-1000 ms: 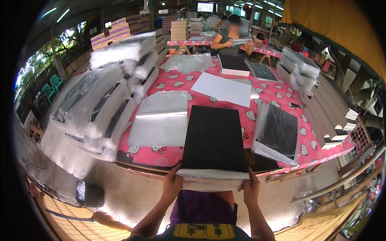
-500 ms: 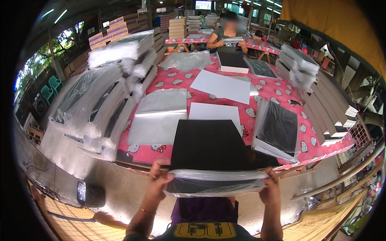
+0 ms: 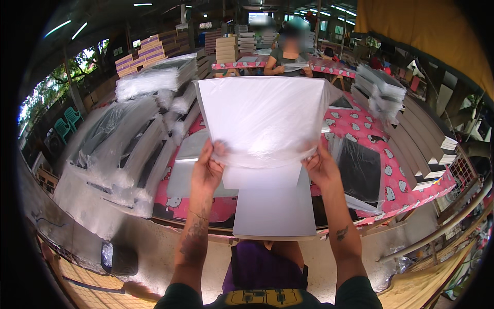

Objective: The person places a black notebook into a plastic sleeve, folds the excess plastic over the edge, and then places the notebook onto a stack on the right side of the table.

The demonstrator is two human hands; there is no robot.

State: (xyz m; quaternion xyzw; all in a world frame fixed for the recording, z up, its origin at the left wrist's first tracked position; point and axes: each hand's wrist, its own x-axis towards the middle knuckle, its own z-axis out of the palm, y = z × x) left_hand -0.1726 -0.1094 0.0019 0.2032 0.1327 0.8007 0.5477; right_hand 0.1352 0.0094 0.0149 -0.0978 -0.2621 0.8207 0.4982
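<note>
A clear plastic bag (image 3: 265, 160) with a white flat panel (image 3: 262, 110) inside is raised in front of me, over the table. My left hand (image 3: 207, 167) pinches the bag's near left corner, and my right hand (image 3: 320, 165) pinches its near right corner. Some fingertips are blurred behind the film. Beneath the bag's near edge, a white board (image 3: 275, 211) lies at the table's front edge. Part of another white sheet (image 3: 261, 177) shows between the two.
Plastic-wrapped panels (image 3: 116, 139) are piled high on the left. A wrapped black panel (image 3: 360, 172) lies right on the pink patterned tablecloth (image 3: 393, 170), beside stacked grey boards (image 3: 419, 136). Across the table sits another person (image 3: 288, 56). A black bin (image 3: 119, 257) stands on the floor.
Both hands have moved up and forward from the table's front edge, lifting the bag. A white panel now fills it, and the black surface that lay in front of me is out of sight.
</note>
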